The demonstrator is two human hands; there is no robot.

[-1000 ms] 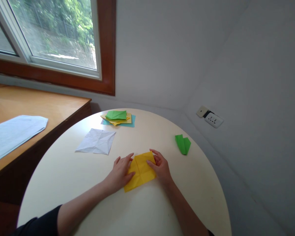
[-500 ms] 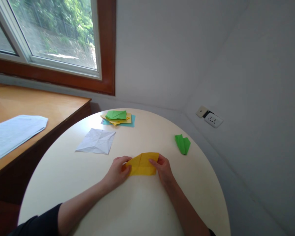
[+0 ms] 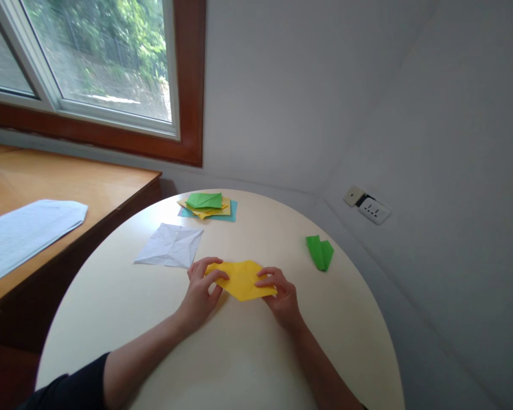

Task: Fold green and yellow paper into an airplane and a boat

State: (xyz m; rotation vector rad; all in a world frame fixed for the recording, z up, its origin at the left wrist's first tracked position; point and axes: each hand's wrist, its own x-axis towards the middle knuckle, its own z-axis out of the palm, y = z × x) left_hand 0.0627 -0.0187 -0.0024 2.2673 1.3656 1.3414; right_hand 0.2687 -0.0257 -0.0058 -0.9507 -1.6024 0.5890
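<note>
- Pinching the yellow paper (image 3: 242,280) at its left end with the left hand (image 3: 200,295) and at its right end with the right hand (image 3: 285,300), fingers over the top, thumbs toward the near side.
- Held over the middle of the round table (image 3: 239,359); hard to tell whether lifted clear.
- Probably light, thin and pliable, easy to crease or tear under a hard pull; best taken lightly by folded edges or corners.
- Just beyond the left hand: creased white sheet (image 3: 170,246), possibly in the way on that side; contact impossible to judge.
- Well apart, near the far edge: stack (image 3: 205,205) of green, yellow and blue paper.
- Off to the right, clear of the right hand: folded green piece (image 3: 320,253).
</note>
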